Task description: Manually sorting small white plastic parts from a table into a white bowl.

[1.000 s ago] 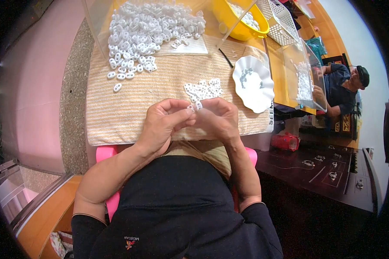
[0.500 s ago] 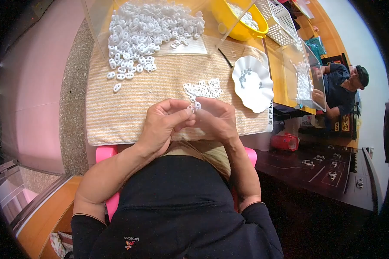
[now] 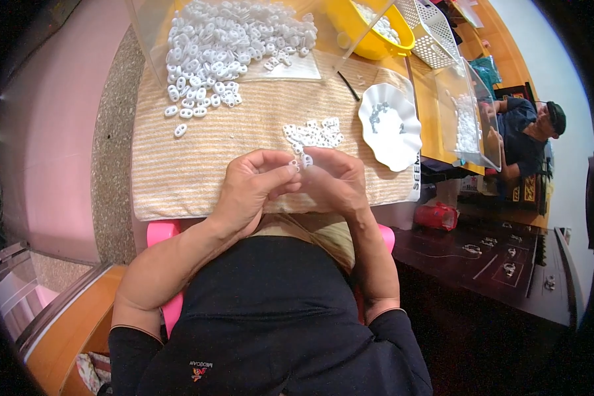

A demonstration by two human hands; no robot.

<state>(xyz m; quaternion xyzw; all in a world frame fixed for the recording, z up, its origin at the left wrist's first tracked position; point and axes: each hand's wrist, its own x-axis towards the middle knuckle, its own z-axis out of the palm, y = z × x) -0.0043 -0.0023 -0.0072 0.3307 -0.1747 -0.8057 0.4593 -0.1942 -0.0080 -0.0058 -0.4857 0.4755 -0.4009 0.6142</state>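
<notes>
My left hand (image 3: 252,188) pinches a small white plastic piece (image 3: 295,165) between thumb and fingertips. Facing it, my right hand (image 3: 338,186) is closed on a white oval two-holed plastic piece (image 3: 307,160). The fingertips of both hands nearly meet over the towel's near part. Just beyond them lies a small cluster of white holed pieces (image 3: 318,134). Farther off at the left, a large heap of white oval two-holed pieces (image 3: 234,49) spills from a clear bin onto the striped towel (image 3: 185,175). My fingers partly hide both held pieces.
Right of the cluster stands a white scalloped dish (image 3: 400,157) with small grey bits in it. A black stick (image 3: 348,86) lies behind it. At the back are a yellow basin (image 3: 369,47) and a white perforated basket (image 3: 440,49). Another person (image 3: 525,135) sits at the right beside a clear bin.
The whole view has shifted slightly, so the towel and its contents appear a little farther right. Both hands keep their pinch, and the right hand's piece sits slightly farther from the left's.
</notes>
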